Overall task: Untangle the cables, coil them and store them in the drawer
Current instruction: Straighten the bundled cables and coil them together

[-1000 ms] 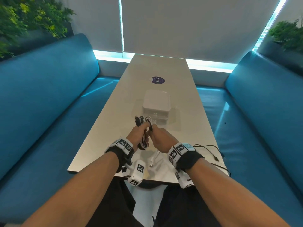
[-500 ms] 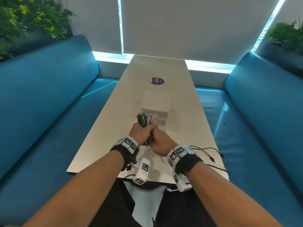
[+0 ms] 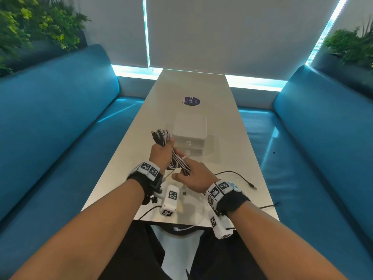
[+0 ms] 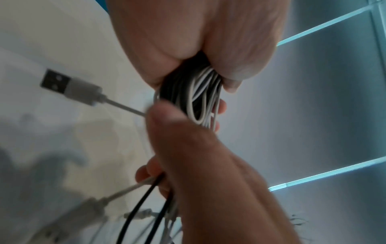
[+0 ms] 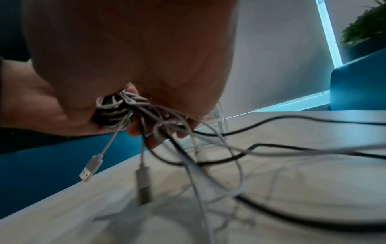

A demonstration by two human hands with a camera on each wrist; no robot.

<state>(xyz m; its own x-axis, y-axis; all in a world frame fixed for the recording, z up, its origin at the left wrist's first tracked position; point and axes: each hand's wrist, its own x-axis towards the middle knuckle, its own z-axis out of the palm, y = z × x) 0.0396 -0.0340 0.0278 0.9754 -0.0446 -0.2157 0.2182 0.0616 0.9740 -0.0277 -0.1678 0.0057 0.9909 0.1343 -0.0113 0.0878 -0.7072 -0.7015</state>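
Now, bundle: a fat hank of white and black loops, gripped in the left hand, fingers clenched round its middle, lifted clear of the table.
Axis: the hank runs long, from just beyond the left knuckles back and down toward the right hand, so it slants across the gap between the two hands.
Right hand: nearer the body, lying against the hank's low end; from the wrist view its fingers look curled round the strands there, though the head view shows the thumb loose.
Loose tails: hanging under the right hand, USB plugs dangling, black cable trailing off to the right of that hand across the table.
Drawer box: straight ahead of the left hand, just past the bundle's far end, drawers shut.
Judgement: coiling isn't finished; the tails sit on the right hand's side, so that hand is best placed to feed them round while the left holds.
Risk: a dangling plug could snag.
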